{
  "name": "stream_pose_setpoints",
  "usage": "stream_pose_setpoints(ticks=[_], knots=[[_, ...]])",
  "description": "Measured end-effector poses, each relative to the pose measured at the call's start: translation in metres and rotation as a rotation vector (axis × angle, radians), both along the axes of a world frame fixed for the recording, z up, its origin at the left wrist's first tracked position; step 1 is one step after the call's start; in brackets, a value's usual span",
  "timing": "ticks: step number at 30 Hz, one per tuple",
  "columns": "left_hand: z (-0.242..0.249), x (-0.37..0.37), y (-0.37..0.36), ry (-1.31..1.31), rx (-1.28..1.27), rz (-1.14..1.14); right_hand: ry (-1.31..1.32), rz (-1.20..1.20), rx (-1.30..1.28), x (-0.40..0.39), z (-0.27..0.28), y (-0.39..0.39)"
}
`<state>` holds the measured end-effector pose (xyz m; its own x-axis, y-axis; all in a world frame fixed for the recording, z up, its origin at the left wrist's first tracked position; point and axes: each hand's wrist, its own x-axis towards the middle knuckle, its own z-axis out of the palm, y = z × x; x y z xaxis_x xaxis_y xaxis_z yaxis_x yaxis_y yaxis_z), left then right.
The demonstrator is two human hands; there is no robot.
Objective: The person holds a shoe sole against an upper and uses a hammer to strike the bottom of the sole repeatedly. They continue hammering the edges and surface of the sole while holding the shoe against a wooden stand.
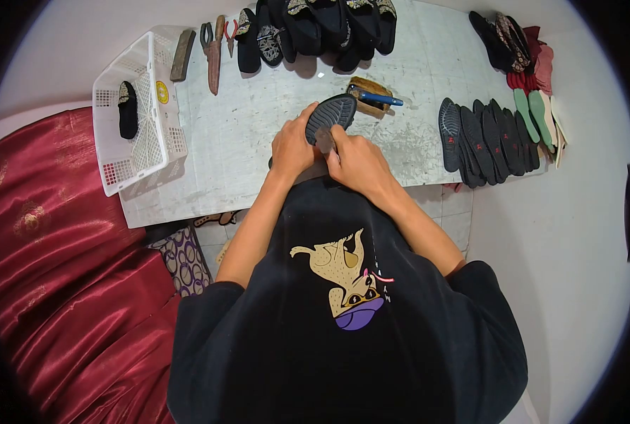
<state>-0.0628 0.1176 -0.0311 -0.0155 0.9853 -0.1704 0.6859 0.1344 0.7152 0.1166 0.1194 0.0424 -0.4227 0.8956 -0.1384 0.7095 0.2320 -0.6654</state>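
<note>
Near the table's front edge, a dark shoe (330, 116) is tilted with its ribbed sole facing up. My left hand (294, 147) is closed around the shoe's left side. In my right hand (357, 161), the fingers are wrapped round a tool with a broad, brownish flat blade (324, 140), which lies against the sole. The tool's handle is mostly hidden by my fingers. Just beyond the shoe, a blue-handled tool (380, 96) rests across a small brown tray (371, 112).
Several black shoes (306, 32) line the table's (223, 166) far edge. Pliers (206, 35) and a sheathed tool (215, 67) lie beside them. A white basket (107, 164) holding a shoe stands left. Black soles (472, 145) and green insoles (537, 116) lie right.
</note>
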Motion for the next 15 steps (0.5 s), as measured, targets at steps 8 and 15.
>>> stream_pose_setpoints(ticks=[8,15], knots=[[-0.013,0.010,0.006,0.001,0.158,-0.013,0.040,0.010,0.066,-0.011,-0.008,0.008],[-0.016,0.010,0.010,-0.025,0.140,0.009,0.051,-0.063,0.013,-0.014,-0.015,0.012]])
